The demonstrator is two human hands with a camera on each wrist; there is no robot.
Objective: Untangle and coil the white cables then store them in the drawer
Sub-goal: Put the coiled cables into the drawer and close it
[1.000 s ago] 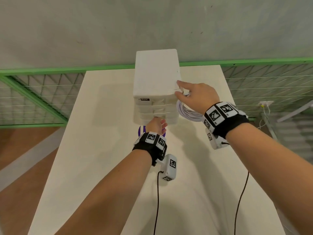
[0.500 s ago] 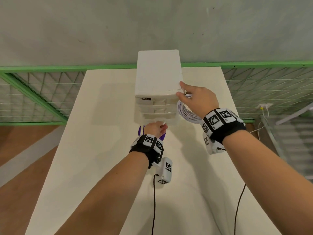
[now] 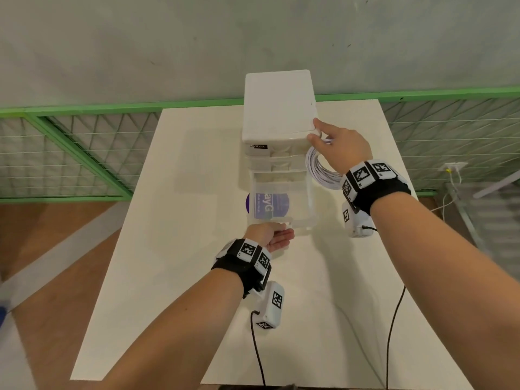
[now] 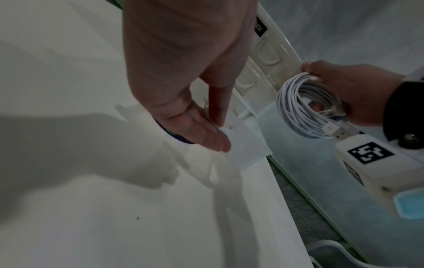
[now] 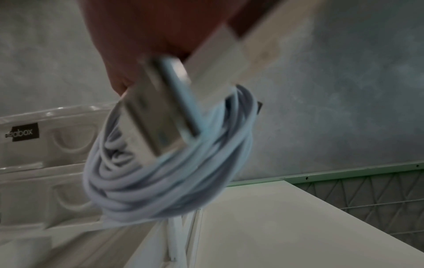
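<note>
A white drawer unit stands at the far middle of the table. Its bottom drawer, translucent, is pulled out toward me. My left hand pinches the drawer's front handle between thumb and fingers. My right hand grips a coiled white cable beside the unit's right side, with its thumb on the unit's top front corner. The coil hangs from the fingers, and its USB plug sticks out. In the right wrist view the coil and plug fill the centre.
A purple disc lies on the white table, showing under and through the open drawer. Two shut upper drawers sit above it. A green mesh railing and a grey wall lie behind the table. Black leads trail from my wrists.
My left hand has pulled the bottom drawer out toward me. My right hand has stayed at the unit's corner with the coil.
</note>
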